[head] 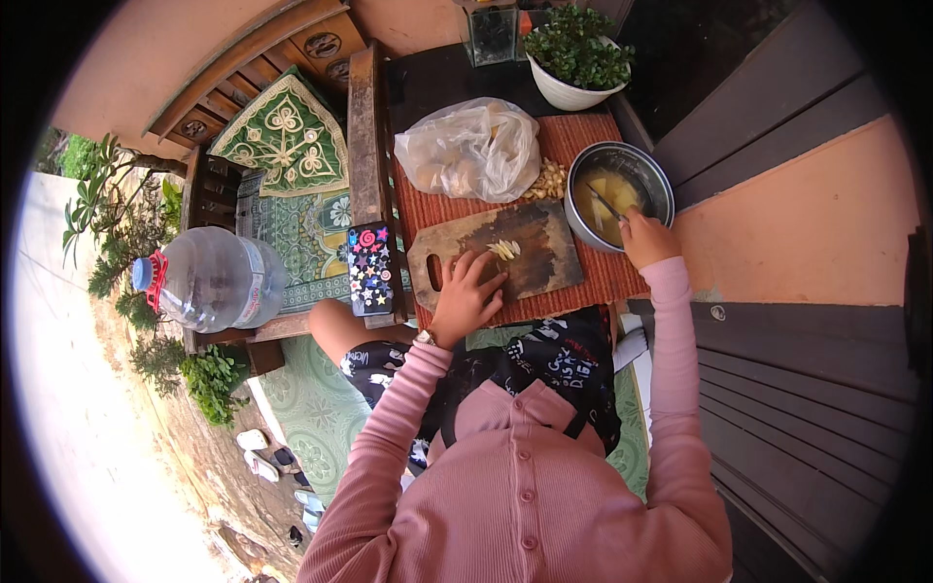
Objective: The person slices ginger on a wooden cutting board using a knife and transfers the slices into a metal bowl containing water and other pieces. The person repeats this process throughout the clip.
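Note:
My left hand (466,293) rests with spread fingers on the near part of a worn wooden cutting board (543,251), between its handle slot and a small pile of pale cut strips (504,250). In my right hand (647,237) is a knife (606,201), its blade reaching down into a metal pot (583,222). Yellowish pieces (616,191), which look like peeled potato, sit in cloudy liquid inside the pot. The knife's handle is mostly hidden by my fingers.
A clear plastic bag of round produce (470,149) lies behind the board, beside a heap of small chopped pieces (549,181). Farther back stands a potted plant (579,58). A star-patterned phone (370,268) rests on the bench arm, with a large water bottle (219,279) to its left.

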A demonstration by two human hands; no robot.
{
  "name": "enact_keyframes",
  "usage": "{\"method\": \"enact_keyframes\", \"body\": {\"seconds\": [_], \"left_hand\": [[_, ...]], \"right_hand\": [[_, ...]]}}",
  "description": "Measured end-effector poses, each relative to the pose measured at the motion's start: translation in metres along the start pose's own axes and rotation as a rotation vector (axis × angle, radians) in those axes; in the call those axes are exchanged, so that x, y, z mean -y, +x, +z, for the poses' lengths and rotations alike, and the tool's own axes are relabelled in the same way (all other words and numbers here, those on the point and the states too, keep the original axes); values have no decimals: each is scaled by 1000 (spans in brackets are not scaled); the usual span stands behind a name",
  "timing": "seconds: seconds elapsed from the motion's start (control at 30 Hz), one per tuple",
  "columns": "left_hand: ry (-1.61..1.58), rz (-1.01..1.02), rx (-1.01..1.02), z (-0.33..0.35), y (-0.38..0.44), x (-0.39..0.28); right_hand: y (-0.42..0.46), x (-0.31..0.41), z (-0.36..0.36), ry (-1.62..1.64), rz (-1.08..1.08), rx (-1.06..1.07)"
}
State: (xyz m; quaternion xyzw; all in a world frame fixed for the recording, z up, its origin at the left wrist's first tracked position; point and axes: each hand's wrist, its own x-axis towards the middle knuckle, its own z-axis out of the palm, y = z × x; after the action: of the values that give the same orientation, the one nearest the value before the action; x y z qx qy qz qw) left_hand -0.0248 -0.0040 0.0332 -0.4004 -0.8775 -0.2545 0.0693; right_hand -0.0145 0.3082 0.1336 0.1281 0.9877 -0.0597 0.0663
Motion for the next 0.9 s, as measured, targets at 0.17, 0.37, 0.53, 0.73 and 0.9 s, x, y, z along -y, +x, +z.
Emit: {"method": "enact_keyframes", "body": {"seconds": [0.17,0.37,0.53,0.73,0.9], "left_hand": [[26,10,-35,-1,-4,0],[-54,-77,-152,6,-4,-2],[-179,-193,-177,14,-4,1],[-142,-216,-204,18,-3,3],[-44,-270,-265,21,0,2]], "right_hand": [[2,2,1,-55,-2,-18],[-1,-3,1,-36,18,-50],[-11,-8,-8,81,77,-76],[-30,-19,-6,365,82,-248],[-41,-18,8,868,90,-196]]}}
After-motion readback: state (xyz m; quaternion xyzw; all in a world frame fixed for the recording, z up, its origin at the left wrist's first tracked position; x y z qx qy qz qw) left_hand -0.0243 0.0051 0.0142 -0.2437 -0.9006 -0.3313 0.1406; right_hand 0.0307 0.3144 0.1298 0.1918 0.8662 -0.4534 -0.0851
